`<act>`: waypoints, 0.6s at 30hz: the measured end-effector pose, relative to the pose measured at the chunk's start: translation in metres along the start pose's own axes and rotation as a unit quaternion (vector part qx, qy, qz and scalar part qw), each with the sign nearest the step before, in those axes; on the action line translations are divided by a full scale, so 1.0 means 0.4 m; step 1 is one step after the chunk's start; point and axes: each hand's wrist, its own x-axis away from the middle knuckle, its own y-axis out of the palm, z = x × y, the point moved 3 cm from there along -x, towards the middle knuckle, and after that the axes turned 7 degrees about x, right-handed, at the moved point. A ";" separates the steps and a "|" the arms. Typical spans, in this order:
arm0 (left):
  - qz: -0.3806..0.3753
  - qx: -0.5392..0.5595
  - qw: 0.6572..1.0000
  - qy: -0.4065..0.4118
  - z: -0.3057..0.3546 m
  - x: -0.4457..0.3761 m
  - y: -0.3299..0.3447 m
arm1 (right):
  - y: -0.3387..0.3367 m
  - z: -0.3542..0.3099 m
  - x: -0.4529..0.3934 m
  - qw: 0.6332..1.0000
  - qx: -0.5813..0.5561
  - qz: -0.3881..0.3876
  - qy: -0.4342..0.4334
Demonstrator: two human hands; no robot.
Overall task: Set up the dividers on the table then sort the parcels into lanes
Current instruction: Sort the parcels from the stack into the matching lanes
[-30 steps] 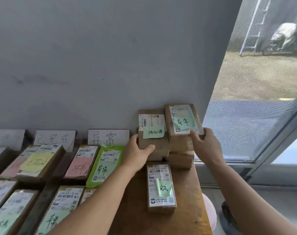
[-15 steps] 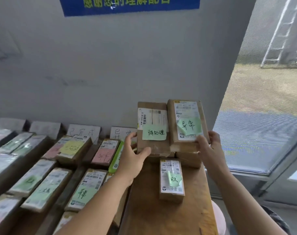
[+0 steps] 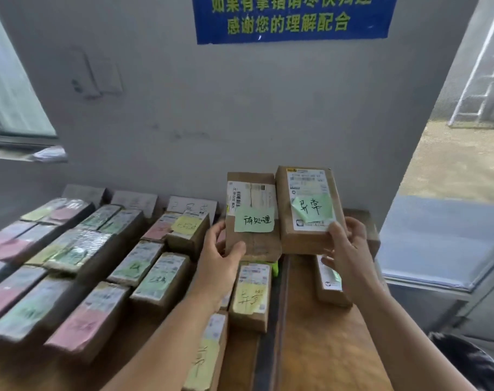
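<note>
My left hand (image 3: pixel 222 251) grips the lower left edge of a brown parcel (image 3: pixel 257 246) that bears a green handwritten note. My right hand (image 3: pixel 346 248) holds a second brown parcel (image 3: pixel 299 239), also with a green note, by its lower right corner. Both parcels are raised side by side above the wooden table (image 3: pixel 324 348). Below my right hand another labelled parcel (image 3: pixel 329 289) lies flat on the table. To the left, several parcels with pink, yellow and green notes lie in rows, one being a yellow-note parcel (image 3: pixel 250 296). White handwritten label cards (image 3: pixel 191 206) stand against the wall.
A brown box (image 3: pixel 364 224) sits at the table's back right, partly hidden by my right hand. A blue sign (image 3: pixel 291 18) hangs on the grey wall. A glass door (image 3: pixel 451 235) is to the right, a window (image 3: pixel 11 103) to the left.
Both hands lifted the two parcels off the stack and moved them up and left. My view turned left and upward, showing more parcel rows and the blue sign.
</note>
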 end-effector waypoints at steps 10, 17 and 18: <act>-0.027 0.006 0.999 -0.025 -0.012 0.145 -0.270 | 0.178 0.007 0.301 0.997 -0.026 0.053 0.040; -0.019 0.019 0.999 -0.043 -0.042 0.235 -0.340 | 0.211 0.050 0.440 0.991 0.056 0.101 0.066; -0.018 0.018 0.999 -0.041 -0.047 0.247 -0.346 | 0.210 0.057 0.455 0.990 0.074 0.105 0.065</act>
